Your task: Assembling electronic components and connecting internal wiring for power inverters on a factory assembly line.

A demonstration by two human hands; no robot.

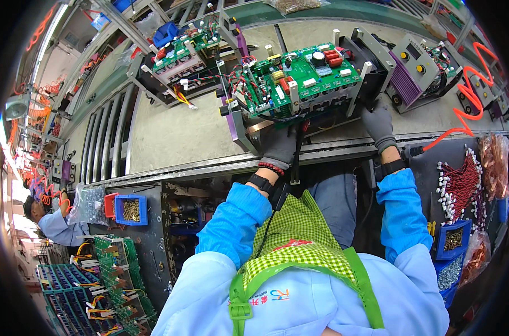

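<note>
An open-framed electronic unit (305,84) stands on the conveyor in front of me. Its top is a green circuit board with red, white and yellow parts, and a black fan (372,73) sits at its right end. My left hand (279,147), in a grey glove, is at the unit's lower front left; its fingers are mostly hidden. Beside that hand is a dark, slim tool-like thing (295,171), which I cannot tell is held or not. My right hand (379,124), also gloved, has its fingers curled at the lower right front corner below the fan.
Similar units stand left (179,64) and right (422,73). A coiled orange air hose (472,92) hangs at right. Blue bins of screws (131,210) (453,239), red wire leads (459,185) and stacked green boards (117,269) lie nearby. Another person (58,221) works far left.
</note>
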